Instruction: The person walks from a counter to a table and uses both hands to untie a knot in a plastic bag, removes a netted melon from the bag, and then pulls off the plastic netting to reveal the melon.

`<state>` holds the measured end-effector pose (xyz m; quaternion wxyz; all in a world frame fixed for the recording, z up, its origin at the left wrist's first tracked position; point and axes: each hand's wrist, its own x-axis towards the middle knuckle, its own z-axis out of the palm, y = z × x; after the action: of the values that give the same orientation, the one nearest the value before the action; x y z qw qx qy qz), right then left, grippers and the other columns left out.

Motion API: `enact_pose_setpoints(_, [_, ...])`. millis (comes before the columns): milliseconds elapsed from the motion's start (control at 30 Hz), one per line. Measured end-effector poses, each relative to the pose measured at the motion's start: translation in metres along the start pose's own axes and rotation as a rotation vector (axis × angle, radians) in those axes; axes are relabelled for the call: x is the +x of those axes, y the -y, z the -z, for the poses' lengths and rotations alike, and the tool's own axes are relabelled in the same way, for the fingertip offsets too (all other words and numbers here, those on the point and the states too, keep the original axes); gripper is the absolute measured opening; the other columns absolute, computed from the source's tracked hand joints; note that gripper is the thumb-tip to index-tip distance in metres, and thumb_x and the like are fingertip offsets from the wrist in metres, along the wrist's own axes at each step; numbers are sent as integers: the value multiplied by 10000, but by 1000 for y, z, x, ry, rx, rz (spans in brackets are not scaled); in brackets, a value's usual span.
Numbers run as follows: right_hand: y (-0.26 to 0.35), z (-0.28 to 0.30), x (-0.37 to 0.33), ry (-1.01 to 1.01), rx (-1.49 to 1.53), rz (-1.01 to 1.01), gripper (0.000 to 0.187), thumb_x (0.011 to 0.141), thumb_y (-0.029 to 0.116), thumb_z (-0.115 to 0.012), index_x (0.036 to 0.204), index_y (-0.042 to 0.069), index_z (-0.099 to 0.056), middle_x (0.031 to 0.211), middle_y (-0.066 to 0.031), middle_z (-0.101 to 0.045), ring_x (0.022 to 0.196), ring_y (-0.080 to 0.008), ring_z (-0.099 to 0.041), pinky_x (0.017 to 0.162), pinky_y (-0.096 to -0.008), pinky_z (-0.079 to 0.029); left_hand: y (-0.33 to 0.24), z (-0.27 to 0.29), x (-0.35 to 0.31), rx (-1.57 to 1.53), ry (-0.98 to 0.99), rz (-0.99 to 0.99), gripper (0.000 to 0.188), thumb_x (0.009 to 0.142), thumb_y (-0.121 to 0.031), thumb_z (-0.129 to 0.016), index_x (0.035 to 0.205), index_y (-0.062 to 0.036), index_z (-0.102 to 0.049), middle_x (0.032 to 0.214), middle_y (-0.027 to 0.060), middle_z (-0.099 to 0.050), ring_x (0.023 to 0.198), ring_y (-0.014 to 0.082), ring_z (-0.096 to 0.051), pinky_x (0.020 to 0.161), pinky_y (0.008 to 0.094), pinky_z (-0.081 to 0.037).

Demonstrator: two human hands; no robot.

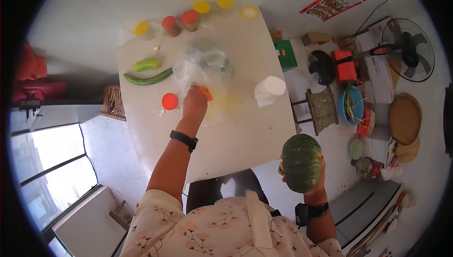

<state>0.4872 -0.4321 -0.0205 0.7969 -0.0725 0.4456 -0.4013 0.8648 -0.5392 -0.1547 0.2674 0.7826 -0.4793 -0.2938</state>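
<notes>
My left hand [195, 102] reaches over the table and is closed on the near edge of a clear plastic bag [198, 68], beside an orange-red patch on the plastic. Something greenish shows dimly through the bag. Off the table's right front corner, my right hand [319, 178] holds up a dark green, striped watermelon [302, 162], with the fingers curled round its underside. Left of the bag lie a long green cucumber [148, 78] and a shorter, paler green vegetable [147, 64]. A round red lid [170, 101] sits just left of my left hand.
Several jars with red or yellow lids [189, 17] line the table's far edge. A white paper roll [271, 87] stands near the right edge. Beyond it are a small woven chair [322, 111], a blue basin [350, 106] and a standing fan [408, 49].
</notes>
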Motion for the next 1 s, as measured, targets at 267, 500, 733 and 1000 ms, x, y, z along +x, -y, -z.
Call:
enact_pose_setpoints(267, [16,-32,-12,93,-131,22,758,930,653,-370,1461,112,-360,1347,-218,-517,1169,-389,-577,736,-555,-596,-3,33,-9,-206,192,109,373,863,-220,-636,1142,26,-607,1071,222,-663,1048,343,-621,897,382,-485])
enact_pose_setpoints(500, [46,-65,-26,296,-163,81,541,1047,424,-296,1398,32,-424,1378,-172,-513,1247,-275,-535,1042,-427,-453,-68,83,-83,-439,160,-11,405,924,-271,-597,1232,-7,-602,1191,186,-625,1144,258,-586,905,367,-476])
enact_pose_setpoints(733, [49,-114,-20,425,-389,-23,625,959,399,-568,1421,20,-383,1341,-135,-531,1237,-240,-528,1053,-360,-427,-166,130,-220,-1132,629,-35,854,849,-290,-754,1496,-26,-263,1371,120,-480,1263,231,-485,1077,350,-392])
enact_pose_setpoints(1000, [0,-202,-47,822,-917,90,789,826,173,-742,1459,33,-292,1346,-103,-474,1246,-176,-459,1059,-330,-385,-155,170,-299,-1157,-65,46,919,712,-133,-834,1441,22,-295,1294,139,-521,1174,217,-541,974,344,-476])
